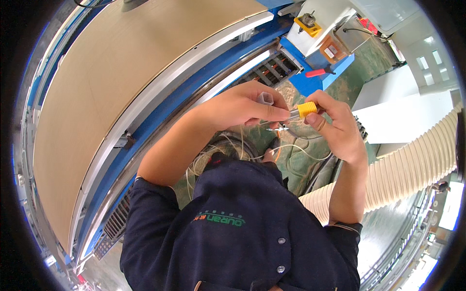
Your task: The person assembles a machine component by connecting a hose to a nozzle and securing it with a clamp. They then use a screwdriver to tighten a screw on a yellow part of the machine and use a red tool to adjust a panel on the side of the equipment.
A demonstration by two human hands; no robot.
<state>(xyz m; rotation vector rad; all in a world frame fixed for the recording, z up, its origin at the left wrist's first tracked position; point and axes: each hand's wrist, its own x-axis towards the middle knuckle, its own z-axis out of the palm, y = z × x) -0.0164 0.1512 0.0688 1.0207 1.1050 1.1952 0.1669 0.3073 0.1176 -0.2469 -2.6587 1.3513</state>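
Both hands meet above the floor, in front of the blue machine frame. A small clear square plastic tube (265,98) pokes out between the fingers of my left hand (242,104), which is closed around it. The thumb and fingertips of my right hand (340,128) pinch a yellow ribbed cap (307,109). A short greyish shaft (294,114) spans from this cap to my left thumb tip; whether it is metal or clear plastic is hard to tell. My left fingers hide its other end.
A long machine bed with a tan board (121,63) runs along the left. Ahead, a red-handled tool (318,72) lies on a blue surface (308,87) by a spindle-like metal part (307,19) in a yellow holder. A ribbed cream hose (403,169) crosses at right. Loose cables (303,150) trail over the floor.
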